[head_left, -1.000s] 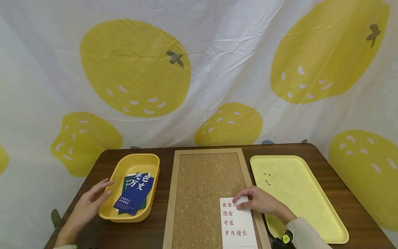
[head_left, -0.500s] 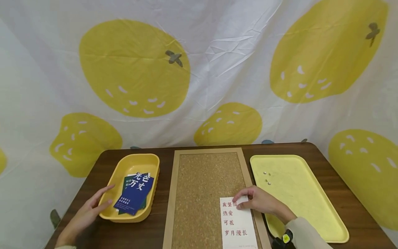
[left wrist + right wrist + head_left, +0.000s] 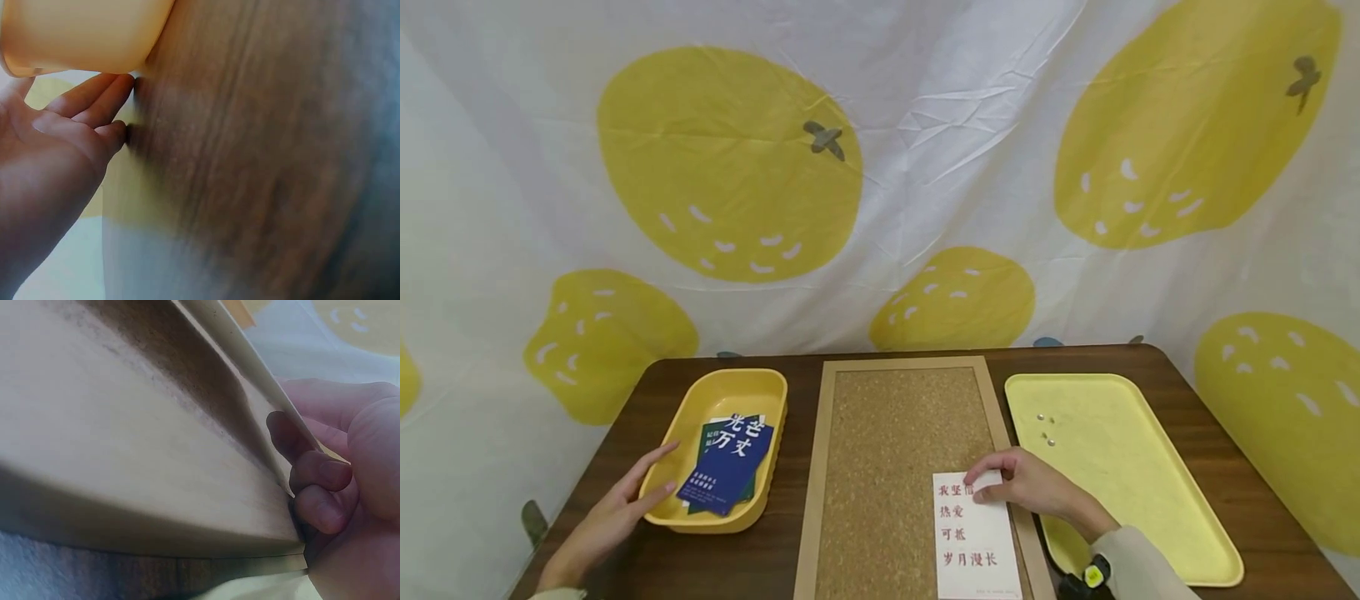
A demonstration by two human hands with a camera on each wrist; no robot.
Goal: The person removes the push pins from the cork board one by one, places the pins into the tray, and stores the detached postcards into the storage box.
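In the head view my right hand [image 3: 1041, 492] pinches the top right of a white card [image 3: 977, 542] with red Chinese characters. The card lies over the lower right of a wood-framed cork board [image 3: 880, 450]; the right wrist view shows its edge [image 3: 244, 356] standing off the frame. My left hand [image 3: 610, 517] rests at the left rim of a yellow plastic basin [image 3: 730, 383], thumb and forefinger over the rim. Other fingers [image 3: 100, 106] extend beside the basin's outer wall in the left wrist view. Inside the basin lie a blue card [image 3: 718, 479] and green ones beneath.
To the board's right, a pale yellow tray [image 3: 1135, 500] holds several small pushpins [image 3: 1050, 442]. Everything stands on a dark wooden table [image 3: 715, 571]. Behind its far edge hangs a white curtain [image 3: 895, 167] printed with yellow fruit.
My left hand has come down onto the basin's left rim from slightly above it. The right hand and the white card have stayed in place.
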